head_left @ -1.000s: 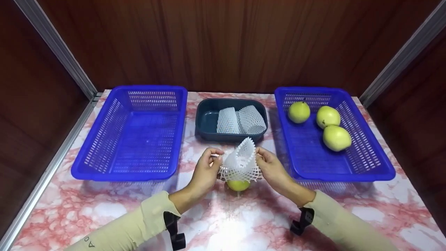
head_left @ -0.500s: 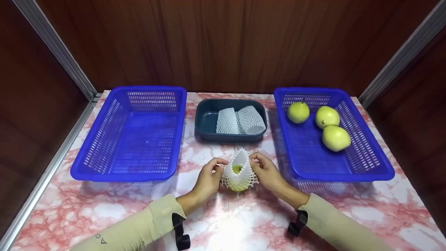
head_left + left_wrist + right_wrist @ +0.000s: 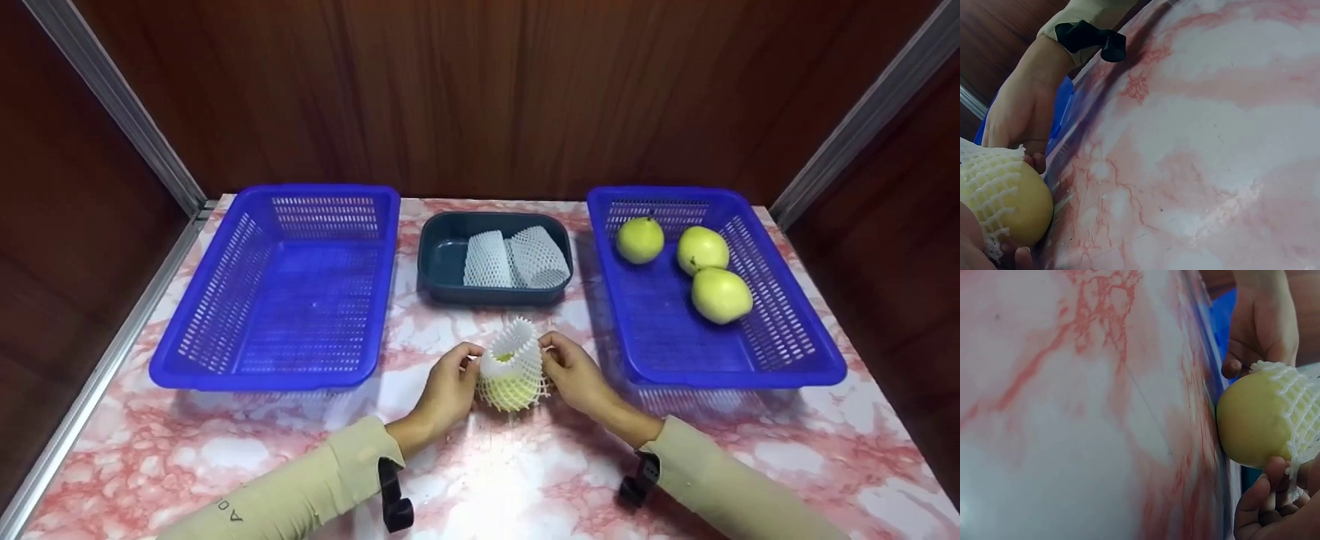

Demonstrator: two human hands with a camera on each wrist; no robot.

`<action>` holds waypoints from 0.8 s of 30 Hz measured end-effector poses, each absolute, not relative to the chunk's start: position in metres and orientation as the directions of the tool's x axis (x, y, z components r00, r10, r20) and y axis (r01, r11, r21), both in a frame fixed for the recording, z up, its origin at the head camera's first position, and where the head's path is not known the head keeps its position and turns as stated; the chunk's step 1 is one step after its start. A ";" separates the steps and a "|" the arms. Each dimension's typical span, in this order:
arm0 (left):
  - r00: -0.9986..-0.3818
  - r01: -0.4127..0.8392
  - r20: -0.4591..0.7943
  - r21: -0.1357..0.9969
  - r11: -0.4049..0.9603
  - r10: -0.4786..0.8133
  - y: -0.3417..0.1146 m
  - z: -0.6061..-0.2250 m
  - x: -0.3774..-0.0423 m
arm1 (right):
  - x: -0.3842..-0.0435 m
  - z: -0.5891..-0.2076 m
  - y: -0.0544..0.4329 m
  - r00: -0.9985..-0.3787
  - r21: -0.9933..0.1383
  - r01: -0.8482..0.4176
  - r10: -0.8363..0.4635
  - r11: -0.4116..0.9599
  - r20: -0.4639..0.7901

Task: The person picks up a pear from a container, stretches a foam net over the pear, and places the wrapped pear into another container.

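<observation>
Frame left: blue basket [image 3: 311,304]. Lower centre: left hand [image 3: 448,386] pinches the left edge of the white net [image 3: 529,364]. Upper centre: dark tray [image 3: 444,262] containing two folded sleeves [image 3: 487,259]. Lower centre: the net surrounds a yellow-green fruit [image 3: 1249,422] (underside bare). Right hand [image 3: 577,373] pinches the opposite edge. Frame right: second basket [image 3: 667,341], three loose fruits [image 3: 640,241].

The fruit [image 3: 1249,422] is yellow-green, its net [image 3: 1301,405] white, the left basket [image 3: 307,307] and right basket [image 3: 656,337] blue, the tub [image 3: 444,262] dark teal, and the table [image 3: 217,454] marbled red-and-white.
</observation>
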State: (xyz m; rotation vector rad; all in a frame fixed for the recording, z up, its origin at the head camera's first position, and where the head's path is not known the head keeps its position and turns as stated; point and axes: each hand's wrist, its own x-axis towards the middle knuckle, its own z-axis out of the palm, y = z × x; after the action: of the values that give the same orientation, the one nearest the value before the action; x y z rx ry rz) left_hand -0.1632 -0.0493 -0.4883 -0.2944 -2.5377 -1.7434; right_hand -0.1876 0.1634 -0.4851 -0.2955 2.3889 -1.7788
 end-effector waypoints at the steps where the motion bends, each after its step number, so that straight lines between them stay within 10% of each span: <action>1: -0.978 0.199 0.162 0.910 0.365 0.129 -0.050 -0.489 -0.163 | -0.188 -0.485 0.163 -0.970 -0.954 -0.071 -0.245 0.290 -0.002; 24: -0.932 0.202 0.115 0.952 0.229 0.343 -0.058 -0.466 -0.157 | -0.180 -0.474 0.168 -0.917 -0.934 -0.285 -0.344 0.216 0.201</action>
State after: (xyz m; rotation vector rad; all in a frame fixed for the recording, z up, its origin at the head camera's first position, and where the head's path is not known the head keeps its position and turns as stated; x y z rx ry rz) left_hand -0.1570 -0.0584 -0.4665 -0.5689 -2.5527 -1.9457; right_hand -0.1800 0.1681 -0.4739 -0.6245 2.4109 -1.8327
